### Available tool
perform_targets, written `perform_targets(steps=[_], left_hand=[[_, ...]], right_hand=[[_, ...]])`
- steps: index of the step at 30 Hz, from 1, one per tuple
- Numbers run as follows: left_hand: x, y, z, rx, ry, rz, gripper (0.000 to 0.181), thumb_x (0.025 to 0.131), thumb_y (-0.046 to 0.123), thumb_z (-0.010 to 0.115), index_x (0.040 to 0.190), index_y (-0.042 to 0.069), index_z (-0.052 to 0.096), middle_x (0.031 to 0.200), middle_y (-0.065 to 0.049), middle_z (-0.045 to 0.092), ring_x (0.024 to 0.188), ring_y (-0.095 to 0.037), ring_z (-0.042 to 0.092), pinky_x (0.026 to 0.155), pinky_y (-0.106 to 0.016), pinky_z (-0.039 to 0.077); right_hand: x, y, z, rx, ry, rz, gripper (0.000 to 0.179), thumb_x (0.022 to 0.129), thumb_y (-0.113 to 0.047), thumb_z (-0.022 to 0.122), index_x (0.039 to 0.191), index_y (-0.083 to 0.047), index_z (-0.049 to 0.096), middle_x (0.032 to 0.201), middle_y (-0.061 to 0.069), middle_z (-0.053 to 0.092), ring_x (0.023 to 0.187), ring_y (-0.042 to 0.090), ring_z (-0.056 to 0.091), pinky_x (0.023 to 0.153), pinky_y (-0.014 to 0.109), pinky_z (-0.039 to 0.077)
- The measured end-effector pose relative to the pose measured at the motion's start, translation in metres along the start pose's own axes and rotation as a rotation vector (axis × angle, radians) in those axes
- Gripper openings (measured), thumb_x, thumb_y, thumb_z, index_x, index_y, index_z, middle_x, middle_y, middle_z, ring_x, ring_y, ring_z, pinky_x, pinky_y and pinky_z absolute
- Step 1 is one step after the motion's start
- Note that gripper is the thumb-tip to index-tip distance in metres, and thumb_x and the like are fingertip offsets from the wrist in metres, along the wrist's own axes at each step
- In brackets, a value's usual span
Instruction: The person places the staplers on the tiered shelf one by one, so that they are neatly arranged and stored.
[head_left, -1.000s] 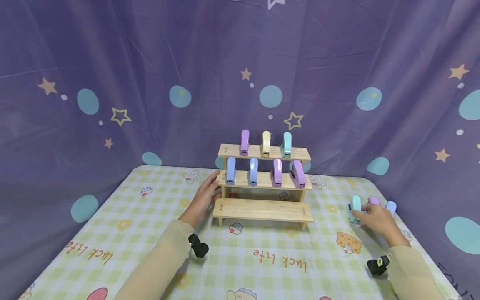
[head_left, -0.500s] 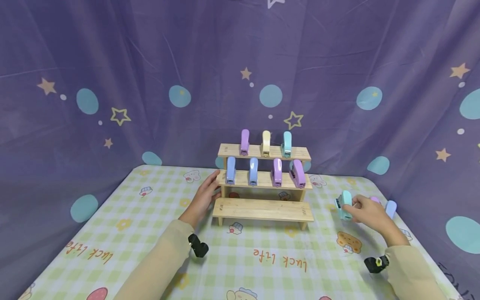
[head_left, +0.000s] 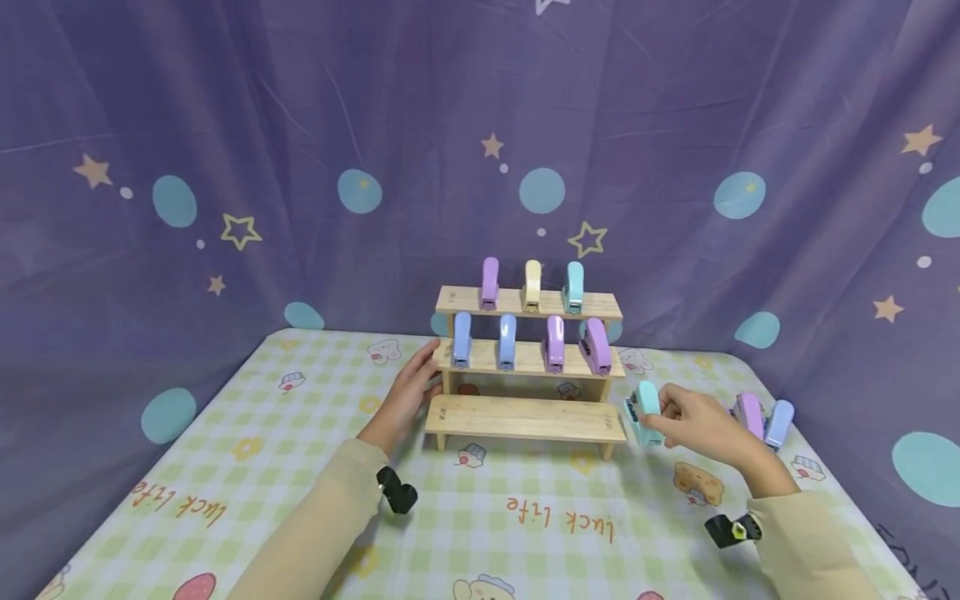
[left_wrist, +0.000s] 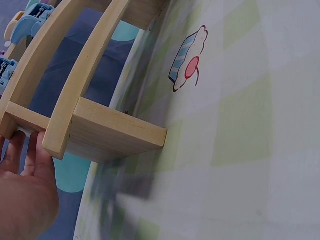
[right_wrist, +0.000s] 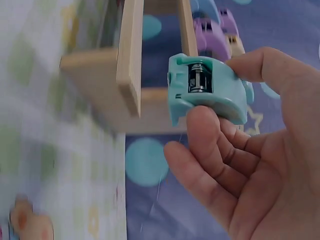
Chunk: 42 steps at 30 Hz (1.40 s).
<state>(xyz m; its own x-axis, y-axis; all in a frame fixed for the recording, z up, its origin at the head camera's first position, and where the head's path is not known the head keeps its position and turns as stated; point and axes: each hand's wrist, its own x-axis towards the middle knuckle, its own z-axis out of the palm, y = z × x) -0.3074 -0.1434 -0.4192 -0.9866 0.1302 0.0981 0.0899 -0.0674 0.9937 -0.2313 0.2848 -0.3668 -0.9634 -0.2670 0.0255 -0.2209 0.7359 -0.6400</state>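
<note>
My right hand (head_left: 693, 425) pinches a teal mini stapler (head_left: 647, 413) between thumb and fingers, by the right end of the wooden tiered rack (head_left: 525, 418). In the right wrist view the stapler (right_wrist: 220, 87) shows its spring and overlaps the rack. My left hand (head_left: 408, 387) rests against the rack's left end, its fingertips (left_wrist: 42, 145) at the middle tier. A purple, a yellow (head_left: 532, 287) and a teal stapler (head_left: 574, 287) stand on the top tier. Two blue staplers (head_left: 462, 340) and two purple staplers (head_left: 554, 343) stand along the middle one; the bottom tier is bare.
A purple stapler (head_left: 748, 414) and a blue stapler (head_left: 780, 423) stand at the right side of the table, beyond my right hand. A checked cloth (head_left: 300, 467) covers the table. The purple curtain (head_left: 420, 125) hangs behind and at the sides.
My right hand has lifted the teal stapler from the right group and carried it left to the rack's end. The purple stapler there shows more fully. My left hand stays put.
</note>
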Motion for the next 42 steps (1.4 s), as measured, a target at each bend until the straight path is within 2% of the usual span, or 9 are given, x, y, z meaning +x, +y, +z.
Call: perform_targets(steps=[8, 14, 17, 22, 25, 28, 33, 37, 42], left_hand=[[0.000, -0.001, 0.000, -0.003, 0.004, 0.009, 0.051, 0.110, 0.025, 0.040, 0.159, 0.018, 0.029, 0.159, -0.011, 0.032, 0.140, -0.033, 0.037, 0.114, -0.049, 0.034], [0.001, 0.000, 0.000, -0.007, 0.002, 0.011, 0.051, 0.110, 0.026, 0.041, 0.159, 0.019, 0.030, 0.159, -0.010, 0.032, 0.140, -0.033, 0.037, 0.114, -0.049, 0.035], [0.001, 0.000, 0.000, -0.002, 0.009, 0.011, 0.051, 0.110, 0.025, 0.041, 0.159, 0.018, 0.030, 0.158, -0.011, 0.033, 0.139, -0.033, 0.038, 0.114, -0.048, 0.035], [0.001, 0.000, 0.000, -0.002, 0.011, 0.009, 0.051, 0.110, 0.025, 0.040, 0.159, 0.018, 0.030, 0.158, -0.012, 0.034, 0.139, -0.033, 0.038, 0.114, -0.049, 0.035], [0.001, -0.001, -0.001, 0.000, 0.011, 0.007, 0.051, 0.110, 0.026, 0.040, 0.159, 0.018, 0.030, 0.158, -0.011, 0.033, 0.139, -0.033, 0.037, 0.114, -0.048, 0.035], [0.001, -0.001, 0.000, 0.006, 0.014, 0.003, 0.051, 0.110, 0.027, 0.041, 0.159, 0.019, 0.030, 0.158, -0.010, 0.034, 0.139, -0.032, 0.037, 0.114, -0.047, 0.035], [0.001, -0.001, 0.000, 0.004, 0.015, 0.004, 0.051, 0.110, 0.027, 0.041, 0.159, 0.019, 0.031, 0.158, -0.010, 0.034, 0.139, -0.032, 0.037, 0.114, -0.047, 0.035], [0.002, -0.002, 0.000, -0.012, 0.015, 0.005, 0.050, 0.110, 0.024, 0.040, 0.159, 0.017, 0.030, 0.158, -0.012, 0.033, 0.139, -0.033, 0.037, 0.114, -0.048, 0.035], [0.002, -0.002, -0.001, -0.023, 0.007, 0.014, 0.051, 0.110, 0.023, 0.039, 0.160, 0.014, 0.028, 0.158, -0.014, 0.032, 0.139, -0.034, 0.036, 0.115, -0.049, 0.033]], right_hand=[[0.015, -0.023, 0.019, 0.050, -0.054, -0.099, 0.030, 0.095, -0.034, 0.069, 0.088, -0.010, 0.052, 0.073, 0.002, 0.063, 0.065, 0.023, 0.065, 0.061, 0.032, 0.052], [0.029, -0.037, 0.039, 0.109, -0.111, -0.173, 0.030, 0.095, -0.032, 0.069, 0.089, -0.008, 0.053, 0.077, 0.004, 0.063, 0.067, 0.031, 0.066, 0.057, 0.033, 0.055], [0.037, -0.046, 0.051, 0.122, -0.113, -0.194, 0.030, 0.094, -0.032, 0.070, 0.088, -0.009, 0.053, 0.076, 0.003, 0.063, 0.067, 0.032, 0.067, 0.054, 0.032, 0.054], [0.051, -0.060, 0.072, 0.087, -0.082, -0.242, 0.030, 0.091, -0.035, 0.072, 0.086, -0.011, 0.054, 0.073, -0.001, 0.061, 0.060, 0.018, 0.061, 0.052, 0.028, 0.049], [0.059, -0.067, 0.086, 0.095, -0.088, -0.260, 0.030, 0.092, -0.037, 0.071, 0.087, -0.013, 0.054, 0.073, -0.003, 0.062, 0.060, 0.014, 0.060, 0.054, 0.028, 0.050], [0.065, -0.076, 0.098, 0.132, -0.108, -0.257, 0.030, 0.093, -0.039, 0.070, 0.090, -0.013, 0.055, 0.075, -0.003, 0.065, 0.063, 0.017, 0.065, 0.055, 0.030, 0.053], [0.074, -0.089, 0.115, 0.163, -0.092, -0.250, 0.031, 0.093, -0.041, 0.069, 0.092, -0.013, 0.055, 0.077, -0.002, 0.064, 0.065, 0.016, 0.064, 0.056, 0.030, 0.053], [0.082, -0.098, 0.128, 0.163, -0.074, -0.230, 0.032, 0.092, -0.043, 0.070, 0.091, -0.015, 0.055, 0.077, -0.002, 0.063, 0.066, 0.013, 0.063, 0.057, 0.030, 0.051], [0.092, -0.105, 0.140, 0.194, -0.050, -0.197, 0.034, 0.093, -0.045, 0.069, 0.091, -0.014, 0.054, 0.075, 0.000, 0.063, 0.065, 0.018, 0.064, 0.055, 0.030, 0.046]])
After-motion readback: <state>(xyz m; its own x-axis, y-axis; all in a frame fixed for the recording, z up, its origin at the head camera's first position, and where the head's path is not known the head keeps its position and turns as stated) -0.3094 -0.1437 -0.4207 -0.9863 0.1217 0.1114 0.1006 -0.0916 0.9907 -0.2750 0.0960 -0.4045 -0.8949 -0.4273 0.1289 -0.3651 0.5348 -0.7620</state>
